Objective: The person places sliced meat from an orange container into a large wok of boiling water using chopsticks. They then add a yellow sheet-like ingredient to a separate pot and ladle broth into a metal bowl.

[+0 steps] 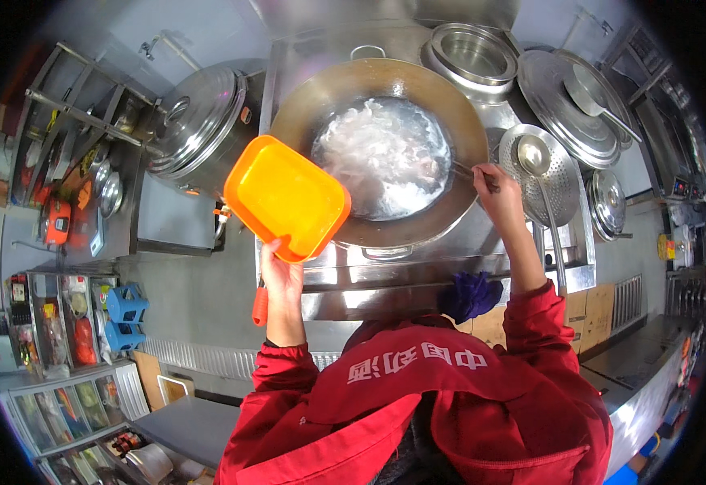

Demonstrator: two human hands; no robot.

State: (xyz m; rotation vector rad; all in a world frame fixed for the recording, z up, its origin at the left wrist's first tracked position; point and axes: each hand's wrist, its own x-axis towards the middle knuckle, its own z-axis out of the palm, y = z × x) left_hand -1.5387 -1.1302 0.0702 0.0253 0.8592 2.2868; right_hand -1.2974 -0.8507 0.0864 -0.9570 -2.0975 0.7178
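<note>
Before me a large wok (304, 97) holds steaming, foamy liquid with pale pieces of food (383, 151) in it. My left hand (283, 273) grips the near edge of an orange plastic tub (286, 197), tilted over the wok's left rim; no food shows in it. At the wok's right rim, my right hand (498, 194) is closed on the handle of a utensil (463, 168), whose far end is hidden in the wok. Just right of that hand lie a perforated metal skimmer (510, 157) and a long-handled ladle (533, 155).
A large lidded steel pot (195, 103) stands on the left. Behind the wok, to the right, is a steel basin (474, 54); further right are large round lids (547, 109) with a saucepan (586, 90) on them. A purple cloth (471, 296) hangs at the stove's front edge.
</note>
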